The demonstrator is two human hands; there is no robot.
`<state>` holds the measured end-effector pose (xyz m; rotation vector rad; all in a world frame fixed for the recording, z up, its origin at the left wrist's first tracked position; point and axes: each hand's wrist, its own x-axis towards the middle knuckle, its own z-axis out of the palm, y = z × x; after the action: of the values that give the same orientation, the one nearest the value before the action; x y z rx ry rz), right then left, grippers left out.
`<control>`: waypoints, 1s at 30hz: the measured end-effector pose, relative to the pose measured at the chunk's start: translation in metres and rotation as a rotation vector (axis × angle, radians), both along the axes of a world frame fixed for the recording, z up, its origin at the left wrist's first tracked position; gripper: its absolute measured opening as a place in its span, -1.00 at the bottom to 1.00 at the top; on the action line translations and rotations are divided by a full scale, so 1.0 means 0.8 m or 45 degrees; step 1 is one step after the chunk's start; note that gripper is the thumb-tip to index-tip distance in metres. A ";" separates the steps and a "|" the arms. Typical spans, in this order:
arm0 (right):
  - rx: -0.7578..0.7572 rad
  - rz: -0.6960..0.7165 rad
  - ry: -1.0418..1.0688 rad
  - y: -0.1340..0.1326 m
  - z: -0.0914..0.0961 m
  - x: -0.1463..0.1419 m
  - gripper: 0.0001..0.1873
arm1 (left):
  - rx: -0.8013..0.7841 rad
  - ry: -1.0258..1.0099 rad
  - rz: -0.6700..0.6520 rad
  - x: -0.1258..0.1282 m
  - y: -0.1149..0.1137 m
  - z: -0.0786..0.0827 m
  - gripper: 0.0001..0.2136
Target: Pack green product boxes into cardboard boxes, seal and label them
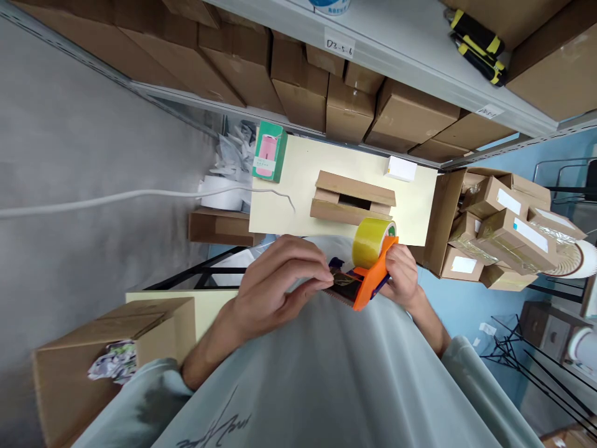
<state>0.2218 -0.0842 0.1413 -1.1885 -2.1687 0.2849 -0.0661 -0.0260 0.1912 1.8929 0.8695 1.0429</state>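
Note:
In my right hand (402,274) is an orange and dark blue tape dispenser (373,277), held close in front of my shirt. A yellow roll of packing tape (369,244) is mounted on it, and its toothed edge points down to the left. My left hand (286,283) has its thumb and fingertips pinched together at the dispenser's front, where a bit of clear tape end seems to be between them. Beyond the dispenser, a small cardboard box (351,214) lies on the cream table (284,218) with its flaps partly apart and a dark gap between them.
A green box with a pink picture (269,151) and a small white box (401,168) stand on the table. At right is a large carton (438,218) full of taped parcels. Shelving with brown boxes (349,106) runs along the back. An open carton (112,348) sits lower left.

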 end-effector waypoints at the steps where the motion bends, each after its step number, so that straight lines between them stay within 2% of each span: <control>1: -0.010 0.016 0.019 0.000 0.003 0.001 -0.62 | -0.025 0.001 0.019 0.000 -0.001 -0.002 -0.97; 3: -0.095 0.044 0.046 0.001 0.010 0.002 -0.65 | -0.126 -0.006 0.085 0.004 -0.001 -0.014 -0.91; 5: -0.281 0.030 0.030 0.005 0.015 0.005 -0.65 | -0.307 -0.025 0.179 0.014 0.002 -0.036 -0.80; 10: -1.039 -0.121 -0.090 0.030 0.020 0.022 -0.61 | -0.970 -0.119 0.350 0.049 0.009 -0.112 -0.61; 12: -1.315 -0.121 -0.109 0.042 0.023 0.033 -0.60 | -1.115 -0.159 0.399 0.053 0.007 -0.134 -0.61; 14: -1.466 -0.113 -0.125 0.053 0.028 0.045 -0.55 | -1.161 -0.202 0.470 0.048 0.005 -0.149 -0.62; 19: -1.545 -0.042 -0.102 0.098 0.039 0.060 -0.39 | -1.174 -0.325 0.594 0.037 0.024 -0.172 -0.64; 23: -1.521 -0.010 -0.175 0.158 0.023 0.052 -0.32 | -1.226 -0.416 0.678 0.043 0.060 -0.193 -0.69; 25: -1.582 -0.001 -0.190 0.184 0.012 0.048 -0.29 | -1.284 -0.481 0.696 0.046 0.073 -0.204 -0.71; 30: -1.687 0.012 -0.185 0.215 0.001 0.049 -0.21 | -1.399 -0.588 0.720 0.047 0.080 -0.224 -0.75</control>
<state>0.2608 0.0877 0.1417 -1.8442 -2.0094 1.8684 -0.0287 0.0376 0.0118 0.4757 1.3406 0.9370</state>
